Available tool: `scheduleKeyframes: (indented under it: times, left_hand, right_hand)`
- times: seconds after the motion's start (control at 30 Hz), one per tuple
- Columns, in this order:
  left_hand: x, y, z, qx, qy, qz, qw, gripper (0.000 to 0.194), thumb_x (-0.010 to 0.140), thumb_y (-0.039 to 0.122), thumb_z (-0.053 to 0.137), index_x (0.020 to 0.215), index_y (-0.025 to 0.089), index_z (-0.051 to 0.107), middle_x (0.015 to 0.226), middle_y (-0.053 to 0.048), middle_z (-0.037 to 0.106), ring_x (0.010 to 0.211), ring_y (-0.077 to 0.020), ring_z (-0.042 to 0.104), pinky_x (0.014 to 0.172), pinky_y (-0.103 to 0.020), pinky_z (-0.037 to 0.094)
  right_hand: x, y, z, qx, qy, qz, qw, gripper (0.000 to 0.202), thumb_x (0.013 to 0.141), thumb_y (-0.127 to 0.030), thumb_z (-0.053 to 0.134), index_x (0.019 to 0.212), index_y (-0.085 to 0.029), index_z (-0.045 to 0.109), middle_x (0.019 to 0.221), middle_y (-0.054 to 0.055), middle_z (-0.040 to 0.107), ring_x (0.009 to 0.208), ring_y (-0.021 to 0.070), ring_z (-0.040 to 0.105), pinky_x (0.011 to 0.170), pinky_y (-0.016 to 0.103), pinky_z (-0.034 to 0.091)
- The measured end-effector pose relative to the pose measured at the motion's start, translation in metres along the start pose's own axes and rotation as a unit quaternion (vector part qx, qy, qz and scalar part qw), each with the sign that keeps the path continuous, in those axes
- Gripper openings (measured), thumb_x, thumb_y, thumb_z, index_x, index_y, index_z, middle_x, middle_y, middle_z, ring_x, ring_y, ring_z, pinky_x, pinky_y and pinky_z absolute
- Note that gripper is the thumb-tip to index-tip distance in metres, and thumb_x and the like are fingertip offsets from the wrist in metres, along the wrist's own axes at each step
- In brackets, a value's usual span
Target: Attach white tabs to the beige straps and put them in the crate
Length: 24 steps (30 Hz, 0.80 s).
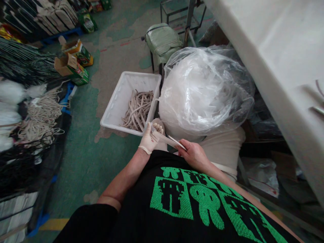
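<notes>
My left hand [151, 137], in a pale glove, is closed around one end of a flat, light strip [165, 139] just below the white bin. The strip's other end is pinched in my bare right hand [192, 152], in front of my black shirt. Inside the white bin [113, 108] lies a tangled heap of beige straps [139, 109]. Right of the bin bulges a clear plastic bag [202, 94] full of white material.
A pale-covered table [286, 60] runs along the right side. Behind the bin is a stool with a green bundle [163, 40]. Open cartons [72, 69] and piles of cords [43, 114] lie at the left on the green floor.
</notes>
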State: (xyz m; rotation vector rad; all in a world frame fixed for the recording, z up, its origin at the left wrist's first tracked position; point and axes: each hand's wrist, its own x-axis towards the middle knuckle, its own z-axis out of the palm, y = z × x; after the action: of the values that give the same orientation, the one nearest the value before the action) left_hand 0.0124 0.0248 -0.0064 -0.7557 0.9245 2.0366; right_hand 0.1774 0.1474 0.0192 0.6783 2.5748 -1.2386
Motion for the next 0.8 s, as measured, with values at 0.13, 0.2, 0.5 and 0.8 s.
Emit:
scheduleKeyframes:
  times: [0.13,0.2,0.5,0.8]
  left_hand:
    - [-0.002,-0.001,-0.001,-0.006,-0.005,0.014,1.0,0.022,0.094,0.035,0.064,0.086,0.014,0.069,0.077,-0.003,0.074,0.077,-0.014,0.073,0.094,-0.033,0.057]
    - [-0.004,-0.003,-0.002,-0.002,-0.005,0.027,1.0,0.019,0.094,0.032,0.064,0.093,0.014,0.07,0.083,-0.005,0.076,0.082,-0.0152,0.074,0.096,-0.033,0.056]
    - [-0.002,-0.025,-0.015,0.027,-0.045,0.041,0.998,0.017,0.096,0.025,0.059,0.1,0.014,0.072,0.095,-0.008,0.077,0.087,-0.0156,0.074,0.093,-0.03,0.054]
    - [-0.015,-0.033,-0.004,0.036,-0.08,0.033,0.996,0.017,0.09,0.024,0.067,0.107,0.019,0.069,0.092,-0.004,0.076,0.078,-0.0157,0.072,0.08,-0.028,0.055]
  right_hand:
    - [0.001,0.003,-0.002,0.009,0.017,0.007,1.0,0.032,0.095,-0.043,0.046,0.074,-0.024,0.06,0.063,0.001,0.066,0.058,0.0174,0.056,0.058,0.027,0.033]
    - [0.003,0.002,-0.003,-0.002,0.029,0.008,1.0,0.032,0.095,-0.043,0.046,0.075,-0.024,0.061,0.062,0.001,0.065,0.056,0.0173,0.055,0.057,0.027,0.032]
    - [0.027,-0.02,-0.009,-0.028,0.009,-0.031,0.999,0.025,0.097,-0.031,0.048,0.114,-0.025,0.066,0.077,0.002,0.074,0.07,0.0208,0.066,0.061,0.028,0.038]
    - [0.033,-0.034,-0.027,-0.002,-0.019,-0.088,0.996,0.046,0.096,-0.029,0.05,0.141,-0.024,0.054,0.073,0.002,0.071,0.063,0.0194,0.064,0.062,0.03,0.045]
